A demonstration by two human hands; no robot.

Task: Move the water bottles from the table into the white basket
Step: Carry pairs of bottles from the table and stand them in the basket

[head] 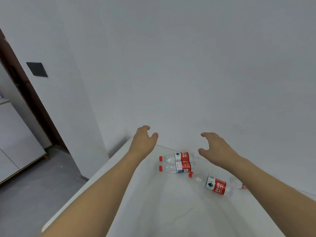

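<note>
Hands, left hand point(145, 139) and right hand point(216, 147), hovered open and empty above three water bottles point(177, 162) lying on the table point(153, 211). Reaching was the step; next, grasp one. Basket unseen.

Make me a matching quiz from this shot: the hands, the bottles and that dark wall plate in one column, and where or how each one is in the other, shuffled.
Column one:
1. left hand
2. right hand
3. far bottle
4. near bottle
5. wall plate

Column two:
A. lying alone, nearest the camera
B. open, by the table's far left corner
C. on the wall at upper left
D. open, above the bottles' bases
E. lying closest to the wall

Pairs: 1-B, 2-D, 3-E, 4-A, 5-C
</note>
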